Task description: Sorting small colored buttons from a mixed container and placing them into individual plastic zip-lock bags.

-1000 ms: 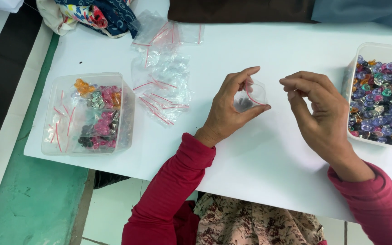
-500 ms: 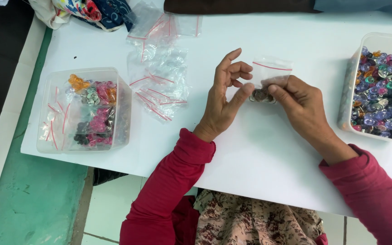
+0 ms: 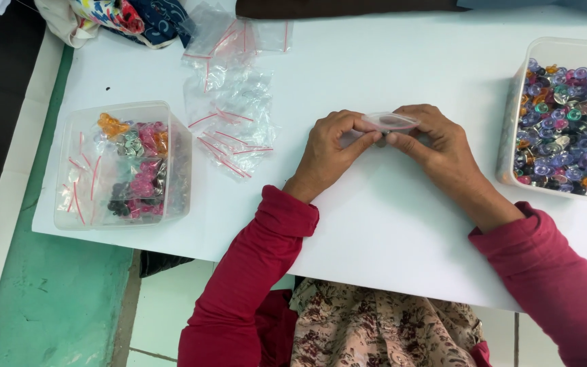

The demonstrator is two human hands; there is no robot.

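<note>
Far out past the left hand sat a clear plastic tub (image 3: pixel 120 166), square with rounded corners, stuffed with small filled bags showing pink, orange and dark pieces. Between that tub and the left hand lay a loose heap of empty bags (image 3: pixel 229 115), thin, crinkly, see-through film with red seal strips. Beyond them, at the table's far edge, a bundle of patterned cloth (image 3: pixel 120 17) was bunched up.

The left hand (image 3: pixel 331 149) was curled, thumb and fingertips pinching one end of a small clear bag (image 3: pixel 390 122). The bag was held flat between both hands, just above the table, with something small and dark inside it, too small to make out. The right hand (image 3: pixel 433 146) mirrored it, fingers pressed together on the bag's other end, fingertips nearly touching those of the left. Both arms wore red sleeves.

Out past the right hand stood a second tub (image 3: pixel 511 115), translucent, heaped with shiny round pieces in purple, blue, pink and orange.

Everything rested on a smooth white table (image 3: pixel 388 231). Beneath its near edge showed a green floor and pale tiles.
</note>
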